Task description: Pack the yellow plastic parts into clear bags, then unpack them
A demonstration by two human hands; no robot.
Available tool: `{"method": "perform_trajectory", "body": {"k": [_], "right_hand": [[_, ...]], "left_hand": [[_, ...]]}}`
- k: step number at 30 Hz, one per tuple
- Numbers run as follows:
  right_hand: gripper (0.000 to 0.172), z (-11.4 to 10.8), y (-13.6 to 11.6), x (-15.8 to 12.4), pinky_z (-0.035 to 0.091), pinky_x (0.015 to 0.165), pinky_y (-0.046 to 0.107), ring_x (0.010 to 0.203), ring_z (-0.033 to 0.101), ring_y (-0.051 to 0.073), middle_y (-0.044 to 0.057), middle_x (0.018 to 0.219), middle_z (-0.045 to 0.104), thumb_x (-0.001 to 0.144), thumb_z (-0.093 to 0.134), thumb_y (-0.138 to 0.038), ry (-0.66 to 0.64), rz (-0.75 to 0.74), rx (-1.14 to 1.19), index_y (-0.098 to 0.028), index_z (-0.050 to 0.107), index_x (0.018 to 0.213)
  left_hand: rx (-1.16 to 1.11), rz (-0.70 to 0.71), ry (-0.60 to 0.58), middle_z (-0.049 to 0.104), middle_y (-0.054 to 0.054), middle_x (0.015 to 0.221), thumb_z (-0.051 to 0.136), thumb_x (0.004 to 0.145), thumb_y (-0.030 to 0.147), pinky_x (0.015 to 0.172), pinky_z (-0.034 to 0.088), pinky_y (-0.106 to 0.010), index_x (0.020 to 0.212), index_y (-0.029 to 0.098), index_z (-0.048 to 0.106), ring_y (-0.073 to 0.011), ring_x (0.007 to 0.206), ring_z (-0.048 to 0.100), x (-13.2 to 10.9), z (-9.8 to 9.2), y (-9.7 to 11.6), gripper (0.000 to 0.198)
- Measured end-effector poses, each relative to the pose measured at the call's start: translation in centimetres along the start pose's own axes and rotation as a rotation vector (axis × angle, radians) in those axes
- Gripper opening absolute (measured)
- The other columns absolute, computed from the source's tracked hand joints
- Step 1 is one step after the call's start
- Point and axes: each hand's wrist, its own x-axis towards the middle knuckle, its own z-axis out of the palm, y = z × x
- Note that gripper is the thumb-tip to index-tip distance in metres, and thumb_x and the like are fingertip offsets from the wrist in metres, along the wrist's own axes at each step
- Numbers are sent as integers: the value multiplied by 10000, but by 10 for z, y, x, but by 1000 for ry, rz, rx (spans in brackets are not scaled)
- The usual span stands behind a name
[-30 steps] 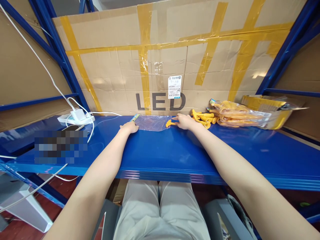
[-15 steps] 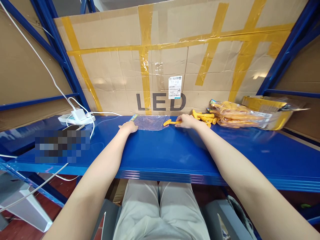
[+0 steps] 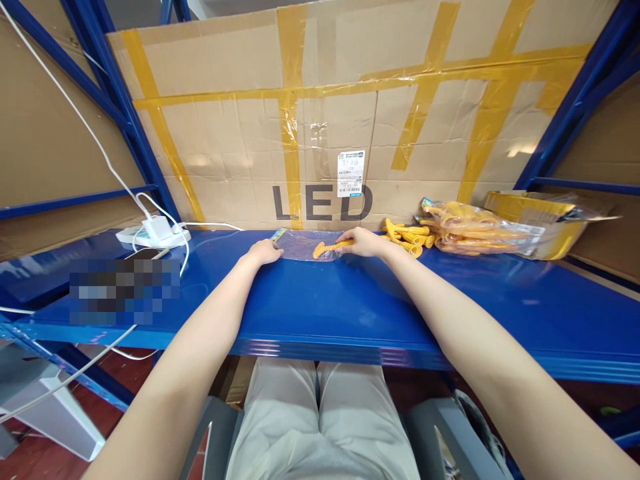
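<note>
A flat clear plastic bag (image 3: 303,245) lies at the back of the blue shelf (image 3: 350,300), under the "LED" lettering. My left hand (image 3: 265,252) presses on the bag's left end, fingers closed on it. My right hand (image 3: 361,242) pinches a small yellow plastic piece (image 3: 327,249), whose left end sits inside the bag's right opening. A loose heap of the same yellow pieces (image 3: 407,237) lies just right of my right hand.
Filled bags of yellow pieces (image 3: 475,230) and a yellow-edged box (image 3: 537,223) sit at the back right. A white power strip with charger and cables (image 3: 153,233) is at the back left. Taped cardboard (image 3: 350,113) forms the back wall. Blue rack posts stand on both sides.
My right hand has carried the yellow piece leftward into the bag's opening. My left hand has shifted slightly right along the bag.
</note>
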Motion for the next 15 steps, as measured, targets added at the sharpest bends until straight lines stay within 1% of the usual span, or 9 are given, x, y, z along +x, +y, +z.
{"method": "perform_trajectory", "body": {"k": [3,6,8,11,13,15], "right_hand": [[264,3,0,1,477,780,242,879,644,182,63,978,725,798,600,-223,-14,51,141,-131,722,1013],[256,4,0,2,485,752,238,833,641,176,62,923,729,789,603,-241,-32,68,253,-123,740,970],[266,4,1,3,485,743,235,829,638,176,52,911,729,777,620,-265,-15,65,250,-129,745,969],[276,5,3,4,481,732,244,845,639,191,29,926,728,750,655,-299,16,54,146,-157,753,966],[276,6,5,5,485,721,253,845,644,204,14,941,729,732,674,-340,-1,31,113,-177,762,937],[270,10,5,6,493,718,257,861,650,217,18,1015,722,723,682,-384,-46,-14,154,-177,770,874]], "left_hand": [[-13,53,-13,643,-51,1242,499,838,424,943,458,-292,1189,254,657,-254,1139,599,-2,-1,3,421],[-13,87,-17,647,-49,1236,491,850,421,944,454,-284,1178,250,664,-248,1135,601,-4,-2,4,409],[-25,97,-19,655,-54,1220,492,855,407,938,456,-282,1167,238,670,-248,1126,605,-5,-3,5,397],[-51,100,-18,679,-58,1172,489,863,380,920,462,-279,1133,224,688,-245,1091,623,-8,-5,8,370],[-66,101,-12,696,-55,1134,489,864,371,899,468,-270,1090,219,706,-241,1060,636,-11,-7,10,348],[-90,116,-13,708,-49,1099,484,867,373,869,474,-256,1062,214,714,-233,1030,647,-13,-9,12,341]]}}
